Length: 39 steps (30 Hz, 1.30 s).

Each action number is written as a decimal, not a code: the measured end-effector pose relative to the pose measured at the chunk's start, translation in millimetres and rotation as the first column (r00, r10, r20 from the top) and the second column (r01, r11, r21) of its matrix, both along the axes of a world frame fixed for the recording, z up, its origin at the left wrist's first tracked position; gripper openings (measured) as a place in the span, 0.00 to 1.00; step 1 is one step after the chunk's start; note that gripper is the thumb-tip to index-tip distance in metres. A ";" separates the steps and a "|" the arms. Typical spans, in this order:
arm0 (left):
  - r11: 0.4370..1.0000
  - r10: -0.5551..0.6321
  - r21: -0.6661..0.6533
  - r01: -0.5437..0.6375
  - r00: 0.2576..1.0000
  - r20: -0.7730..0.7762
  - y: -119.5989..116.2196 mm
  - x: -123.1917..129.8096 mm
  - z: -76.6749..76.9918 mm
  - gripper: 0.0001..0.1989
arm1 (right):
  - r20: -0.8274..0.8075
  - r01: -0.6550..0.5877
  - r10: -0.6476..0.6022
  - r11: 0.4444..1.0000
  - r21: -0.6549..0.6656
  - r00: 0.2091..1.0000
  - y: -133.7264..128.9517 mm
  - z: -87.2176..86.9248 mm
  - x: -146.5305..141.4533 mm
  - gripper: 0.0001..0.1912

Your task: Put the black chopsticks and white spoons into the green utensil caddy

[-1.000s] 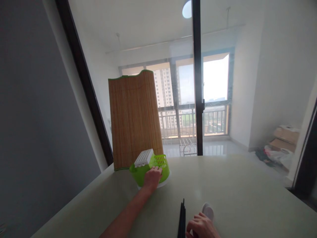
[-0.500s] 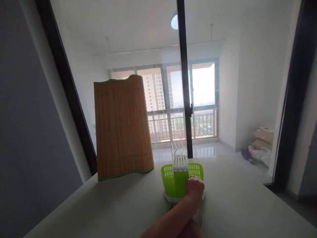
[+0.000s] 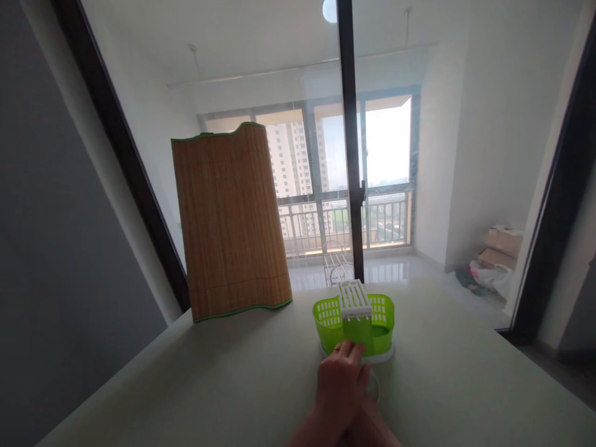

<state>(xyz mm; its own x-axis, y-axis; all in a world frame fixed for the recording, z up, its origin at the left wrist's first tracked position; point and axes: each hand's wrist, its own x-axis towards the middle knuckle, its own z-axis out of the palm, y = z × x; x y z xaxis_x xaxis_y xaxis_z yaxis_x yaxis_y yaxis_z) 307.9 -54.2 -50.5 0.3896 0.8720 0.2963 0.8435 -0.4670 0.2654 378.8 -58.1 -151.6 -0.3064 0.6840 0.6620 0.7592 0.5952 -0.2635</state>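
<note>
A green plastic utensil holder [image 3: 379, 320] with slotted walls and a white slotted insert [image 3: 354, 297] stands upright on a white base on the pale table [image 3: 209, 385]. My left hand [image 3: 342, 380] reaches forward, fingertips pressed on the front of the holder's middle compartment. My right hand [image 3: 375, 429] lies under my left forearm at the bottom edge, mostly hidden. A small white object [image 3: 375, 390] peeks out beside it.
A bamboo mat [image 3: 230, 220] with green trim stands upright at the table's back left, apart from the holder. Behind the table are a glass partition with a dark post [image 3: 351, 155], a balcony, and boxes and bags [image 3: 493, 264] on the floor at right.
My left hand has carried the green holder from beside the bamboo mat to the right, to the table's middle, and set it upright. The black chopsticks near my right hand have left the view.
</note>
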 end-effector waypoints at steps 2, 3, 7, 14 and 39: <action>0.978 0.175 -0.116 -0.171 0.984 0.025 -9.9 -43.9 -12.9 0.17 | 0.024 -0.092 0.095 0.992 -0.089 0.995 -11.7 2.0 2.4 0.06; 0.956 0.240 -0.176 -0.233 0.971 0.017 -15.3 -64.5 -21.1 0.19 | 0.029 -0.130 0.136 0.980 -0.150 0.990 -16.8 4.9 3.8 0.07; 0.887 0.323 -0.344 -0.308 0.946 -0.013 -41.8 -120.2 -53.1 0.23 | 0.036 -0.184 0.213 0.909 -0.373 0.976 -27.9 22.6 8.7 0.12; 0.880 0.301 -0.383 -0.279 0.954 -0.004 -63.0 -116.9 -62.0 0.19 | 0.081 -0.161 0.211 0.899 -0.408 0.974 -28.4 25.4 11.7 0.10; 0.875 0.304 -0.362 -0.322 0.947 -0.108 -60.4 -99.5 -51.2 0.11 | 0.149 -0.126 0.201 0.906 -0.403 0.968 -26.9 24.5 11.3 0.09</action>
